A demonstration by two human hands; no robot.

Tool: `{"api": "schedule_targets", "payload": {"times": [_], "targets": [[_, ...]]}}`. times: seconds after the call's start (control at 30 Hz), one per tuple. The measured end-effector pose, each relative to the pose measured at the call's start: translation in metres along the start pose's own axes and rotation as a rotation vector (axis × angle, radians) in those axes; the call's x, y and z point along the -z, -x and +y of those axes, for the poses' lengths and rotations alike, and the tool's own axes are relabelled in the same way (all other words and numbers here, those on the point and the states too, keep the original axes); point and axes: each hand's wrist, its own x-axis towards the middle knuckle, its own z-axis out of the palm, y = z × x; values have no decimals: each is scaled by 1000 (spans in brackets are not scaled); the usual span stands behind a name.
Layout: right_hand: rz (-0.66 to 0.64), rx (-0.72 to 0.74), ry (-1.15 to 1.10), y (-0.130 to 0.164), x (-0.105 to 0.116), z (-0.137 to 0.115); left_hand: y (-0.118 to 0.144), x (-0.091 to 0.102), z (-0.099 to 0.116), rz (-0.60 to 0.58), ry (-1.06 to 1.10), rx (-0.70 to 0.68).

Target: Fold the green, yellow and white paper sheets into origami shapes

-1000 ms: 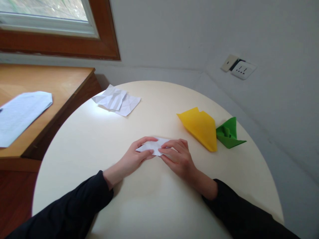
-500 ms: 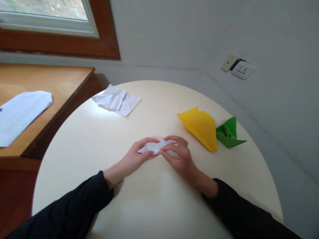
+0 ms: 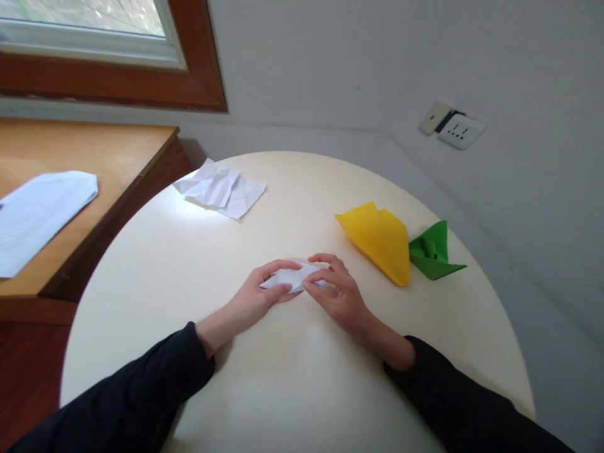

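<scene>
A small piece of folded white paper [image 3: 291, 277] is held between both hands, just above or on the round table. My left hand [image 3: 257, 290] grips its left part, thumb along the near edge and fingers along the far edge. My right hand [image 3: 340, 296] pinches the right part, its thumb and index finger meeting near the paper's middle and another finger reaching over the far side. The right end of the paper is partly hidden by the right fingers.
Creased white sheets [image 3: 221, 189] lie at the back left of the cream table [image 3: 283, 390]. A yellow folded shape [image 3: 377, 239] and a green folded shape [image 3: 433, 253] sit at the right. On the left, a wooden desk [image 3: 117, 154] bears papers [image 3: 42, 220]; walls stand behind.
My right hand has shifted slightly, its fingers moving a little up and left over the paper. The left hand keeps its hold.
</scene>
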Motion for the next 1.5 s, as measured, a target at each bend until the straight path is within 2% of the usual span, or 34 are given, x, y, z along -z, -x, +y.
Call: {"api": "schedule_targets", "payload": {"times": [0.37, 1.0, 1.5], "targets": [[-50, -68, -11, -1, 0, 2, -1, -6, 5, 45, 195, 100], [-40, -61, 39, 0, -3, -2, -1, -5, 2, 59, 61, 88], [-11, -71, 27, 0, -5, -6, -1, -7, 3, 71, 130, 115]]}}
